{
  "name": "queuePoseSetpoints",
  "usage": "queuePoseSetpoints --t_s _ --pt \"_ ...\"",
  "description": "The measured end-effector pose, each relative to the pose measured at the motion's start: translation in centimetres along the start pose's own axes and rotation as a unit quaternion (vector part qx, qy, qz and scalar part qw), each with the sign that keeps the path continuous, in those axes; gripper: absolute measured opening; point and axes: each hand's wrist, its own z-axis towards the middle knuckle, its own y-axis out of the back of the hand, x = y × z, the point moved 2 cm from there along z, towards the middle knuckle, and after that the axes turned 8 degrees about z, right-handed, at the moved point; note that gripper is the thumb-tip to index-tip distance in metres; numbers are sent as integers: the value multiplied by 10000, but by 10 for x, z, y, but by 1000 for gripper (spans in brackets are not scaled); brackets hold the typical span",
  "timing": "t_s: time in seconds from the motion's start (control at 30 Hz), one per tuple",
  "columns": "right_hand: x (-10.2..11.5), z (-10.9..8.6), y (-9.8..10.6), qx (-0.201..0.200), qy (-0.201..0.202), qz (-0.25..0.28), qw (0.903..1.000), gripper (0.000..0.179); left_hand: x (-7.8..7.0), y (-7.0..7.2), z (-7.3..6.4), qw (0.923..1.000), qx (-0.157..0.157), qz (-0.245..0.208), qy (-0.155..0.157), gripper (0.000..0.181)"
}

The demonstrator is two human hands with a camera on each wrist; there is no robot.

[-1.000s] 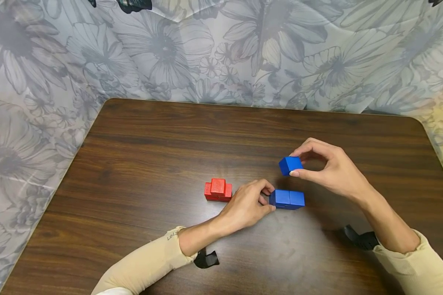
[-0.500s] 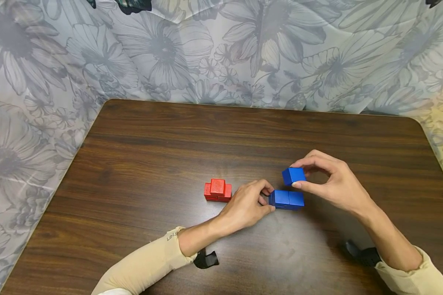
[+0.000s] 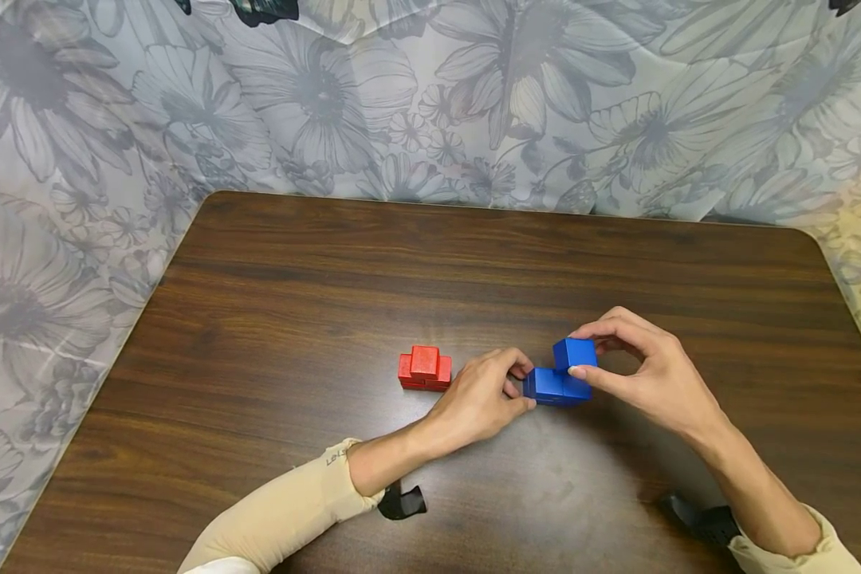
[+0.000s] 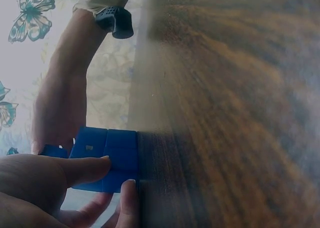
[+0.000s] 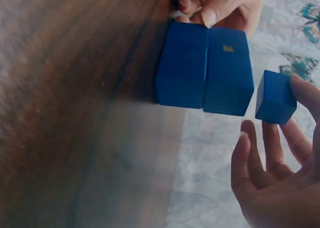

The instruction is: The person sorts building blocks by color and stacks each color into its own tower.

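Observation:
In the head view, my left hand (image 3: 479, 399) holds the left end of a stack of blue blocks (image 3: 545, 384) on the table. The left wrist view shows the thumb on one side of the blue stack (image 4: 122, 150) and fingers on the other. My right hand (image 3: 649, 367) pinches a single blue cube (image 3: 575, 352) between thumb and fingers over the stack's right end. In the right wrist view, a narrow gap separates the cube (image 5: 276, 97) from the two-layer stack (image 5: 205, 70).
A small pile of red blocks (image 3: 425, 364), one on top, stands just left of my left hand. Brown wood-grain table (image 3: 294, 295) surrounds the blocks. Behind its far edge hangs a floral cloth (image 3: 402, 104).
My right hand has come down and toward me with the blue cube, from behind the stack to just over its right end. The left hand and red blocks have stayed in place.

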Motion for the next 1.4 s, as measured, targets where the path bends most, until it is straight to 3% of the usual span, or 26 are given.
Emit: queuePoseSetpoints --t_s 0.2,0.47,1.4 --pt "-2 -5 -4 30 -92 -22 10000 46 0 0 0 10000 -14 -2 5 34" --pt "-3 -12 -11 58 116 47 9999 50 0 0 0 10000 23 -27 38 35" --pt "-6 -16 -15 170 192 112 9996 53 0 -1 1 10000 14 18 -55 35"
